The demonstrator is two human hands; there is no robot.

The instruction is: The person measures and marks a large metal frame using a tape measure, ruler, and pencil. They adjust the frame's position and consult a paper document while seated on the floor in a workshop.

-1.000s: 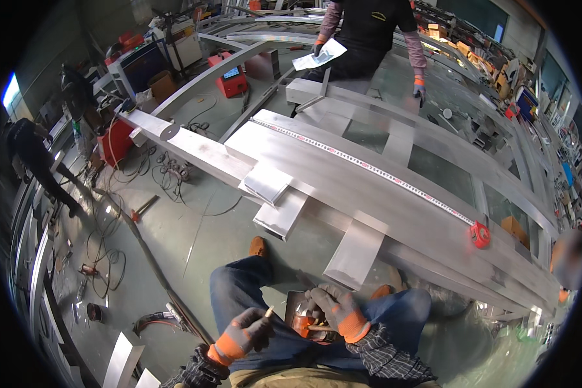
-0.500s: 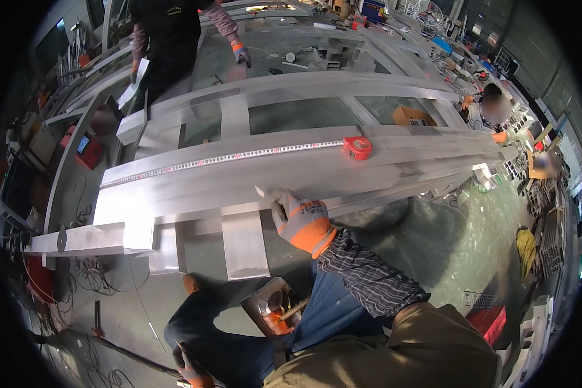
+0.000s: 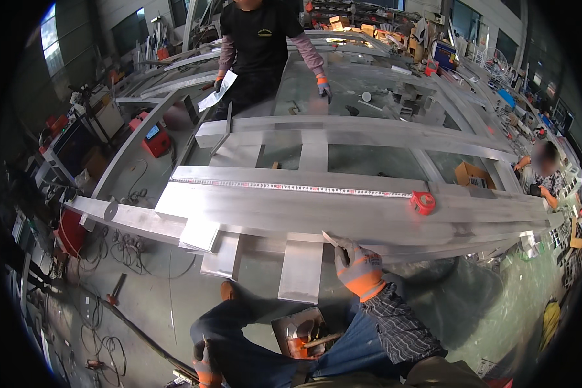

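Note:
My right hand point(image 3: 361, 266), in a grey and orange glove, pinches a thin, pale, pointed piece like chalk point(image 3: 328, 238). It is at the near edge of a wide silvery metal beam point(image 3: 265, 210). Along that beam's top lies an extended tape measure blade point(image 3: 291, 187), running from the beam's left end to its red case point(image 3: 423, 202) on the right. My left hand point(image 3: 207, 367), gloved alike, is low by my left knee. Its fingers look closed, and what they hold is too small to name.
Across the frame, a co-worker point(image 3: 258, 45) holds a white sheet point(image 3: 218, 91); another person point(image 3: 545, 171) crouches at right. A tool box point(image 3: 297, 326) sits between my legs. Cables point(image 3: 103, 330) and a hammer point(image 3: 115, 289) lie on the left floor. A red machine point(image 3: 154, 136) stands behind the beams.
The view has tilted up and turned left, so the beams sit lower and further right and more of the co-worker shows. My right hand still holds the pale piece near the beam's edge.

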